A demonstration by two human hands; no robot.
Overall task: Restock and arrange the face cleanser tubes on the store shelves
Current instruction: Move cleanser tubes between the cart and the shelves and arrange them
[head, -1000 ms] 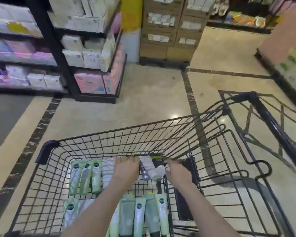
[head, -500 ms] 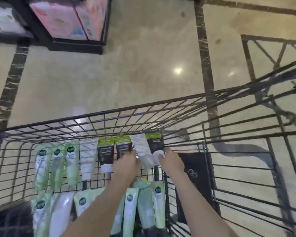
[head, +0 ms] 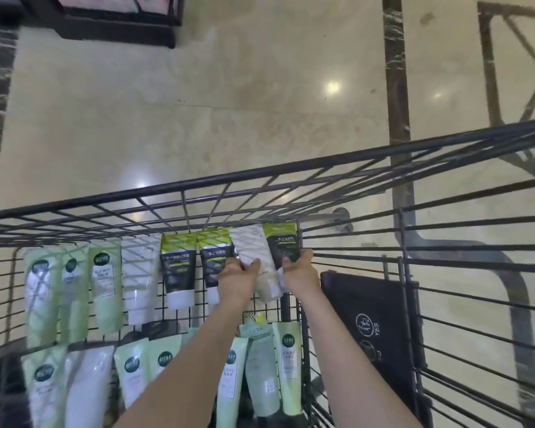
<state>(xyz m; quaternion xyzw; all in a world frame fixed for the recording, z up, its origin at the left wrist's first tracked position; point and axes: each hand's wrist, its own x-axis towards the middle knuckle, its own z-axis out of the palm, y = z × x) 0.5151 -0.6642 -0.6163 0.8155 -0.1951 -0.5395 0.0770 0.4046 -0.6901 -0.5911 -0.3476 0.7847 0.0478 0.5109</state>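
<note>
— Black wire is most of what I see: a black wire shopping cart (head: 198,193) on a glossy beige stone floor (head: 198,103). Where are the hands?

— Both reach to the far end of the basket. The left hand (head: 237,274) has its fingers curled round the left edge of a white flat cleanser tube (head: 254,251), thumb on the tube's face. The right hand (head: 298,273) pinches the lower part of a black tube with a lime-green top (head: 280,244), fingers narrow and bent over its edge (the fingertips sit just at the label).

— Are those two tubes touching?

— Side by side, edges overlapping, both leaning against the far wire wall.

— And the rest of the stock?

— Left of the left hand, two more black-and-lime tubes with white caps (head: 178,267) stand in the same row, then another white tube (head: 139,273), then pale green tubes with dark round logos (head: 104,279). A nearer row of pale green and white tubes (head: 286,366) lies under the forearms.

— Anything outside the basket?

— A black fabric bag with a white printed logo (head: 371,322) sits in the cart's right compartment, and the dark base of a store shelf unit (head: 118,29) shows at top left.
</note>
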